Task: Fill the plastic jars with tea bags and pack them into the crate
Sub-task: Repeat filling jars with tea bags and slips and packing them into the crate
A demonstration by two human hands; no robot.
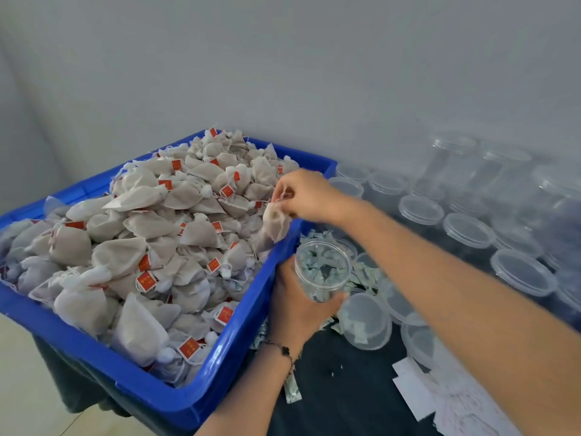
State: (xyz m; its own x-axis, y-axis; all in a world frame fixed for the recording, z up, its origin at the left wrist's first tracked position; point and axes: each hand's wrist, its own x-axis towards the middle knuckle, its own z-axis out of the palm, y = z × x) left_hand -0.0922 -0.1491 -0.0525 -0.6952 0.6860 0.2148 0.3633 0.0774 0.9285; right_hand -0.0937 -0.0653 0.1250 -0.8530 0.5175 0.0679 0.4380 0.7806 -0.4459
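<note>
A blue plastic crate (176,394) fills the left half, heaped with white mesh tea bags (151,234) that carry red tags. My right hand (306,195) is over the crate's right rim, pinching one tea bag (276,223) by its top so it hangs at the rim. Just below, my left hand (294,306) grips a clear plastic jar (322,272), open end up, beside the crate's right wall. The jar looks empty; small pale green packets show through it.
Many clear jars (468,231) with lids stand in rows on the dark table at right, some stacked at the back. Loose lids (366,322) and pale green packets (367,275) lie near the held jar. White paper sheets (440,401) lie at bottom right. A grey wall stands behind.
</note>
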